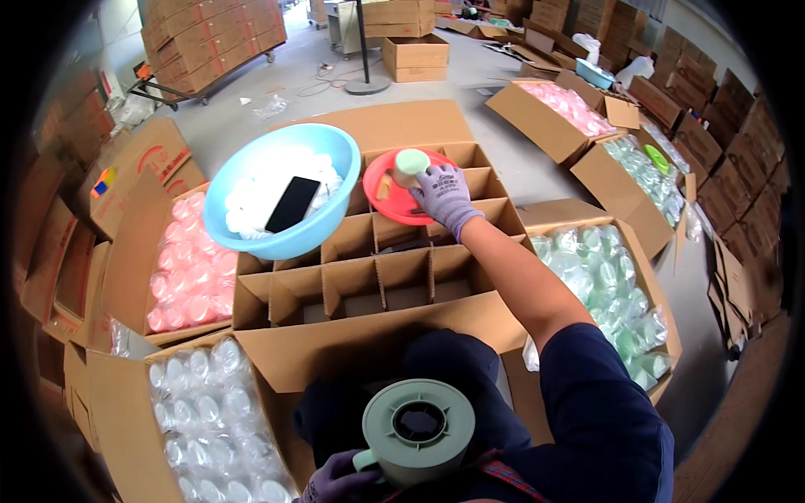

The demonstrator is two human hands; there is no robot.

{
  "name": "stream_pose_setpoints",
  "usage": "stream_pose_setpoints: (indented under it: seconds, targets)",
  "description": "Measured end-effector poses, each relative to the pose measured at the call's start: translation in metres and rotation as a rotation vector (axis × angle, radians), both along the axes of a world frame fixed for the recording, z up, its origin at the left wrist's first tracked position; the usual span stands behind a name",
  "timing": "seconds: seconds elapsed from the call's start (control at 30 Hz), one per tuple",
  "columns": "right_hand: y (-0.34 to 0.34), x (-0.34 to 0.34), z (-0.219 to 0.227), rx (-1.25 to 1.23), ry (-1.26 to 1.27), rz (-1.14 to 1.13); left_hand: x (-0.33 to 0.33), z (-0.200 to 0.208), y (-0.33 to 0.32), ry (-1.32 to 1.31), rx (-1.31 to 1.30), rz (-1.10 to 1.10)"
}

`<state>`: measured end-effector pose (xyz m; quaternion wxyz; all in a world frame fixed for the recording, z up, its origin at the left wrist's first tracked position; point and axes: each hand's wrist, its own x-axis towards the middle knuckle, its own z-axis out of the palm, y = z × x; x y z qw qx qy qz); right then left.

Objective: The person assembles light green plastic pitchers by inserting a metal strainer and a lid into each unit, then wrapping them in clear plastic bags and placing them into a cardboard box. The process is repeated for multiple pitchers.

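Observation:
My right hand (443,194), in a grey knit glove, reaches out over a red bowl (381,201) and grips a small pale green lid (411,163). The bowl rests on a cardboard box with divider cells (377,277). Low in front of my body, my left hand (340,480), also gloved, holds a grey-green cup (418,429) by its handle, its round top facing up at me. A blue basin (281,236) sits on the box's left corner with white pieces and a black phone (293,204) in it.
Open cartons surround me: pink wrapped cups (189,264) at left, clear wrapped cups (205,411) at lower left, green wrapped cups (608,285) at right. More cartons of pink and green goods (570,107) lie farther right. Stacked boxes stand at the back on a concrete floor.

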<state>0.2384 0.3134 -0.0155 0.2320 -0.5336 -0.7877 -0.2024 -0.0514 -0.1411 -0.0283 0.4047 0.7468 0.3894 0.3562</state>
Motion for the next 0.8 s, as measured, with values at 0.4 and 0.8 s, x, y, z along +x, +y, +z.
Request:
stream_pose_setpoints:
  seconds: [0.4,0.8]
  targets:
    - [0.114,0.001,-0.026,-0.767,0.155,-0.201,0.007,0.044,0.061,0.869,0.626,0.07]
    - [0.067,-0.141,0.044,-0.299,0.127,0.49,0.068,-0.003,0.059,-0.712,-0.572,0.764]
